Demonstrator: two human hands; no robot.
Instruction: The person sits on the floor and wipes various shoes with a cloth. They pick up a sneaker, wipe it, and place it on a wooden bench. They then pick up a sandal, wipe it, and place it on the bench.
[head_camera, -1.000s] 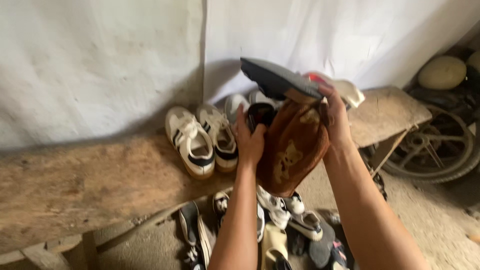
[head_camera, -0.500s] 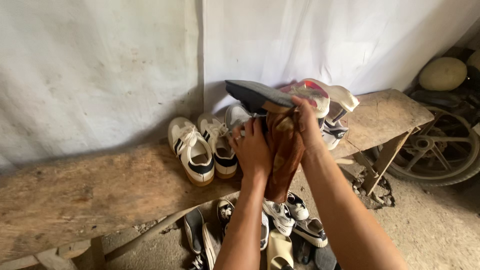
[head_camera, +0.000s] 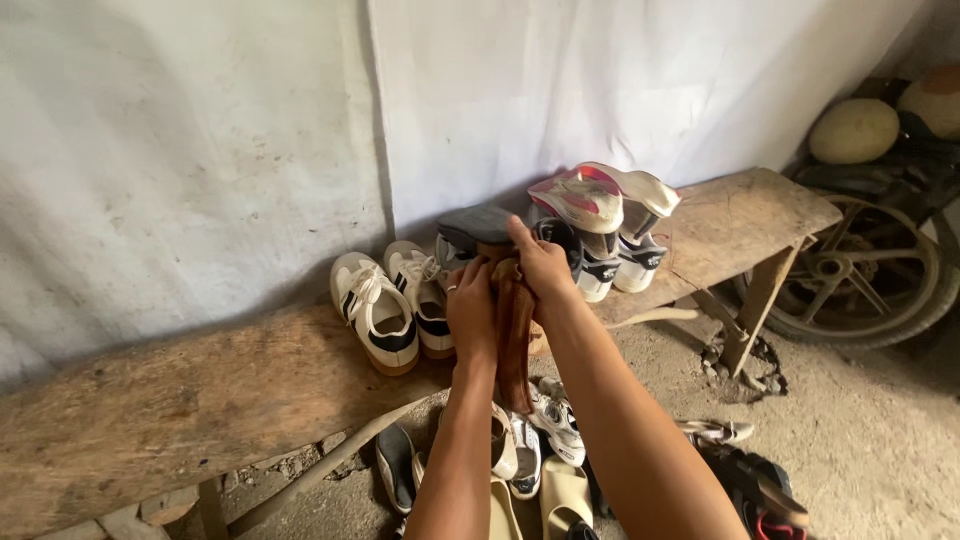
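Two hands met above the front edge of the wooden bench (head_camera: 200, 400). Left to right: a pair of white sneakers with dark stripes (head_camera: 395, 305) stood on the bench at about 10 o'clock from the hands. The left hand (head_camera: 470, 310) was closed on the brown cloth (head_camera: 514, 340), which hung with its long axis vertical, from 12 to 6 o'clock, between the two wrists. The right hand (head_camera: 542, 262) gripped the cloth's top end together with the rear of the dark grey shoe (head_camera: 478, 227), pressed sole-up at 12 o'clock, touching the fingers. The shoe's long axis ran roughly 9 to 3 o'clock. The right hand was the nearer one to the shoe; the left sat just below it on the cloth. A stack of white, red-trimmed sneakers (head_camera: 600, 215) stood at 2 o'clock against the white wall covering (head_camera: 600, 80). Loose footwear (head_camera: 545, 440) lay on the ground at 6 o'clock.

Compared with one second earlier, the shoe was lower, no longer raised clear of the bench, and the cloth, formerly spread wide, was gathered into a narrow strip.
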